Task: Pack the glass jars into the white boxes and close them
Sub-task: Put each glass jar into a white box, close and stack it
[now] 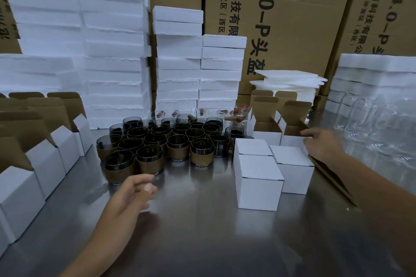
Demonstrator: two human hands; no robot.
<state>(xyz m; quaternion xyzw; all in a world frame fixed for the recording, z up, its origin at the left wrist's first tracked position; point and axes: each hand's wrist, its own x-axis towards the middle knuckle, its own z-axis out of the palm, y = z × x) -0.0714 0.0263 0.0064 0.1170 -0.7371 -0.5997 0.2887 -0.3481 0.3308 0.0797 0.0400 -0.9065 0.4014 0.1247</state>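
L hand (132, 195) over steel table (202, 231), fingers loosely curled, nothing in it, just in front of the nearest of the glass jars (162, 139). Jars are dark glass w/ brown sleeves, clustered upright mid-table. R hand (324, 145) is at the rim of an open white box (292, 135) on the right. Fingertips sit at its edge, but we can't tell if they're pinching or only touching. Three closed white boxes (258, 182) are grouped touching, just right of the jars. We see more open boxes (45, 159) in a row along the left edge. At the back: foam stacks (112, 51), w/ cartons (292, 18) behind them. Far right: clear glassware (371, 114), blurred.
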